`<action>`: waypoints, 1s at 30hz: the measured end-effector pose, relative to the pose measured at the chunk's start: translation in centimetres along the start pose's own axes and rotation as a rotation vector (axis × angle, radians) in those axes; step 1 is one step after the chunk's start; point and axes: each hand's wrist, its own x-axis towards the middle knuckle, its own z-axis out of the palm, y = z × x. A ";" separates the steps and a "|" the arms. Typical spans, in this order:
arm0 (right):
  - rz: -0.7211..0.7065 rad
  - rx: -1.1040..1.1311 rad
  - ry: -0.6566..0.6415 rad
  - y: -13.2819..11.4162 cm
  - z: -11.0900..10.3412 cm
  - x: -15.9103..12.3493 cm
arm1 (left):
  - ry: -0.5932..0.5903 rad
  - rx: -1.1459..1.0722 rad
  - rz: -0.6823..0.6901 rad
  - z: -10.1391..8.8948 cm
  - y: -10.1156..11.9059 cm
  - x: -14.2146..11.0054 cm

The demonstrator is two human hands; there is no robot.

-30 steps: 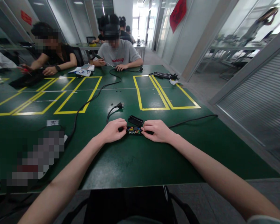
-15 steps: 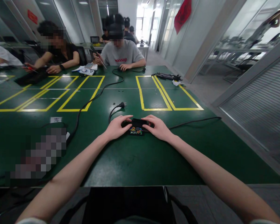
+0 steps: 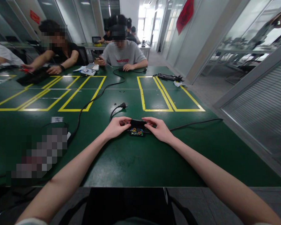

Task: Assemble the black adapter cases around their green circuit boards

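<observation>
An opened black power adapter lies on the green table before me, its circuit board [image 3: 137, 132] showing yellow-ringed coils and small blue and green parts. Just behind the board, a black plastic casing half [image 3: 138, 122] is tilted up between my hands. Thumb and fingers of my left hand [image 3: 118, 126] are closed on its left end. At the right end, my right hand [image 3: 157, 126] pinches it the same way. My fingers partly hide both ends. A black cord with a plug [image 3: 123, 106] curls behind my left hand, and another black cable [image 3: 196, 124] runs off to the right.
A pixelated object [image 3: 42, 153] lies at the left beside a long black cable [image 3: 93, 99]. Yellow tape outlines [image 3: 158, 110] mark the table's far side, where a folded black stand [image 3: 170, 77] rests. Other people sit across the table, handling things.
My thumbs have moved up from near the board, and both hands now pinch the casing half's ends. It stands more tilted, leaving more of the board visible.
</observation>
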 end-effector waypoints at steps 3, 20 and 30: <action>0.023 0.025 0.024 -0.2 0.1 -0.1 | 0.001 -0.046 -0.017 0.1 -0.2 0.0; 0.115 0.232 0.024 0.1 0.5 -0.3 | 0.034 -0.244 -0.097 -0.1 0.1 -0.2; 0.106 0.226 0.018 0.1 0.6 -0.2 | 0.048 -0.233 -0.074 0.0 0.0 -0.2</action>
